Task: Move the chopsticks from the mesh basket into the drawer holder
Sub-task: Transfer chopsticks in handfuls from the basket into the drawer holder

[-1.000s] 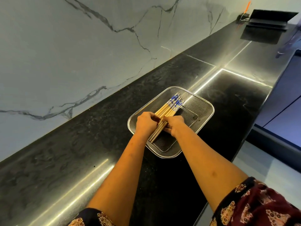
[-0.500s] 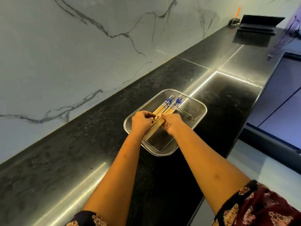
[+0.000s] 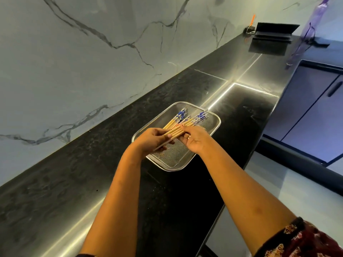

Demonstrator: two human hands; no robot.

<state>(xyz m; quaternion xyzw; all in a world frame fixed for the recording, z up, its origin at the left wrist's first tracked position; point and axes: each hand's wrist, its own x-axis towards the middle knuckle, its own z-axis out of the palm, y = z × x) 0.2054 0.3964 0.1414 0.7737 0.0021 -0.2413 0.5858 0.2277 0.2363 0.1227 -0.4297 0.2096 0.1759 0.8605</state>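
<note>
Both hands, left [image 3: 151, 139] and right [image 3: 194, 139], grip slim bamboo chopsticks [image 3: 182, 125] over rounded steel mesh basket [image 3: 172, 162].

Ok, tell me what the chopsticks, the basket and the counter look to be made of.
Chopsticks: likely bamboo or wood, matte tan shafts, glossy blue-and-white patterned tops.
Mesh basket: metal, probably stainless steel; fine see-through weave, shiny solid rim.
Countertop: polished dark stone or a stone lookalike; speckled, mirrors the light strips.

- Black stone counter [image 3: 78, 182], glossy, streaked with reflected strip light.
- Behind counter: pale marble wall [image 3: 74, 62], dark veins.
- Counter's far end: black folded stand [image 3: 272, 33].
- Right of counter: blue-grey cabinet doors [image 3: 315, 112], pale floor [image 3: 278, 186].
</note>
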